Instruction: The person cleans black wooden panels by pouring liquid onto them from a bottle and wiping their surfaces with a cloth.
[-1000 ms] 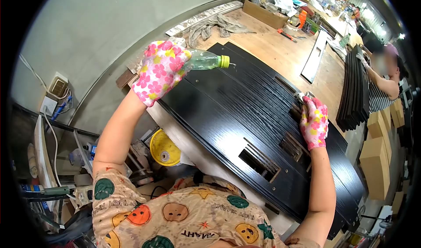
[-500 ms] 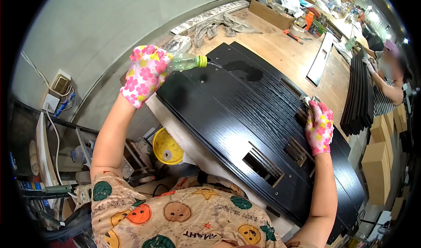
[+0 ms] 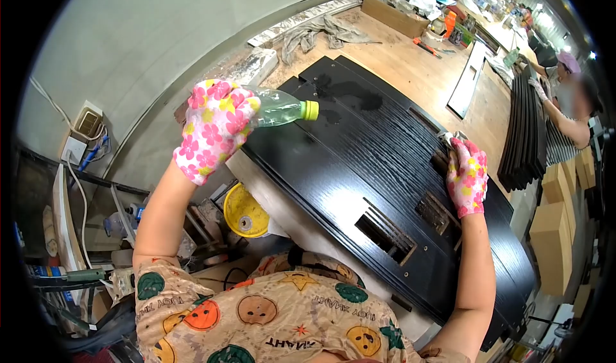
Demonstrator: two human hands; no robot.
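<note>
Bottle (image 3: 280, 108): clear green plastic with a yellow-green cap, tipped sideways over the boards' far left part.
Boards (image 3: 308, 164): glossy black, wood-grained, slots cut through, laid on the table (image 3: 391, 49).
Wet patch (image 3: 353, 95): dark, irregular, beyond the cap.
Left hand (image 3: 217, 129): flowered glove, closed around the bottle.
Right hand (image 3: 468, 177): matching glove, fingers curled on a pale wad (image 3: 453, 136), perhaps cloth.
</note>
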